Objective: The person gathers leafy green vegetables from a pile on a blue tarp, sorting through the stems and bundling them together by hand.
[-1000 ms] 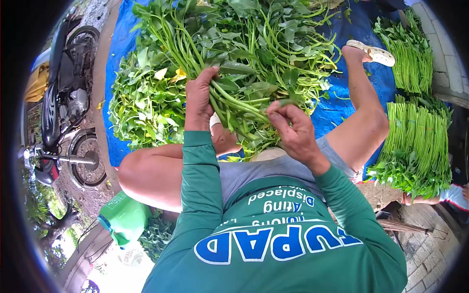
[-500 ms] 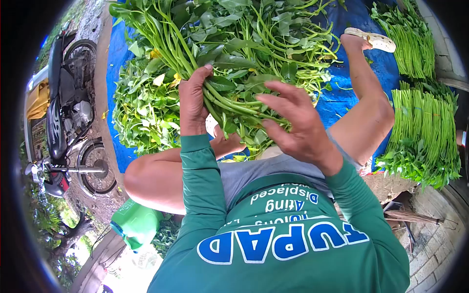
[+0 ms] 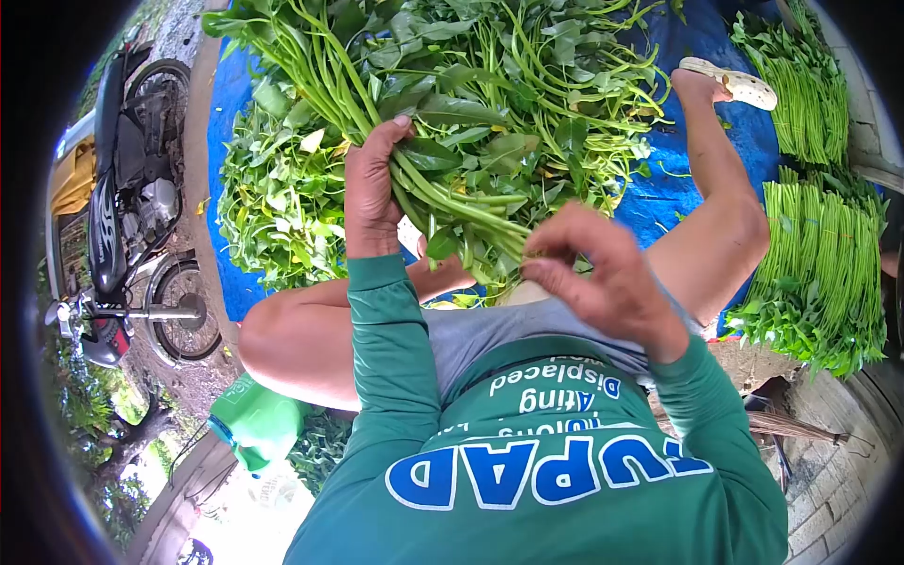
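My left hand (image 3: 375, 184) is wrapped round a bunch of water spinach (image 3: 339, 80), thumb across the green stems. The leafy tops point up and left, and the cut stem ends slant down to the right. At those ends my right hand (image 3: 603, 278) is curled, with thumb and fingertips pinching about the stem tips; it is slightly blurred. Below and behind the bunch lies a loose heap of water spinach (image 3: 282, 202), with some yellowed leaves in it.
A blue tarp (image 3: 664, 198) lies under the heap and my outstretched leg. Tied bundles of stems (image 3: 815, 259) are stacked at the right. A motorcycle (image 3: 141, 198) stands at the left, and a green plastic container (image 3: 259, 424) is by my knee.
My right hand has gone from spread fingers to a curled grip at the stem ends, moving slightly down and right. My left hand keeps its hold on the bunch.
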Available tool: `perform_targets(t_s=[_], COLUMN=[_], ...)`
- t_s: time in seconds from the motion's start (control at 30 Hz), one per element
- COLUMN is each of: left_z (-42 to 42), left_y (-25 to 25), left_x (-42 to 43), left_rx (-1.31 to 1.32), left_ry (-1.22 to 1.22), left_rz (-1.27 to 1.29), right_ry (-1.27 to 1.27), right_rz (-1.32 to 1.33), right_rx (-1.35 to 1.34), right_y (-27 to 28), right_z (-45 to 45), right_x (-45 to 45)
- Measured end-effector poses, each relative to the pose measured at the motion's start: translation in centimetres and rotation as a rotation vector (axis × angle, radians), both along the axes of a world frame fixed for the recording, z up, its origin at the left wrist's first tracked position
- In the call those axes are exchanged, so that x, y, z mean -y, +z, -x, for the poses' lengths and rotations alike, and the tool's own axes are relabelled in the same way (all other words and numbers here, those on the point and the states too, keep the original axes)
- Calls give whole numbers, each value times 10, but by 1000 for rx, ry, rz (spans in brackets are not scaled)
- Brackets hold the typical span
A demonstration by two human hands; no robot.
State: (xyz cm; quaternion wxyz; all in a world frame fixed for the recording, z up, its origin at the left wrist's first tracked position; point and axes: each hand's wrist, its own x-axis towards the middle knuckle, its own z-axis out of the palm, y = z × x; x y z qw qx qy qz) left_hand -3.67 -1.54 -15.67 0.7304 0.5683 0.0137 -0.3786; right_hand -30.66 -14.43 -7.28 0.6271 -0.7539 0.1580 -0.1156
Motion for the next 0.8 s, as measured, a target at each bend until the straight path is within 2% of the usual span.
perform_targets(t_s=[0.03,0.13,0.17,0.27,0.37,0.47,0.6,0.73,0.8], left_z=[2,12,16,21,23,22,21,17,20], left_y=[3,10,13,21,27,24,19,1,-3], left_x=[0,4,6,7,6,9,15,16,20], left_rx=[-3,-19,-7,11,33,18,-14,-50,-80], left_ry=[-18,-84,-95,-117,-114,-60,-57,-67,-49], left_rz=[18,52,79,105,125,96,33,27,0], right_ry=[-53,2,57,229,352,269,315,201,204], right_rz=[-5,260,255,187,19,-195,-152,-276,-200], right_rx=[4,13,-19,-110,-259,-292,-342,-359,-376], right_y=[7,-17,-27,-48,-41,-53,-54,-56,-56], right_z=[-6,-32,-41,-57,-58,-47,-38,-30,-26], right_x=[10,41,47,45,41,30,22,19,25])
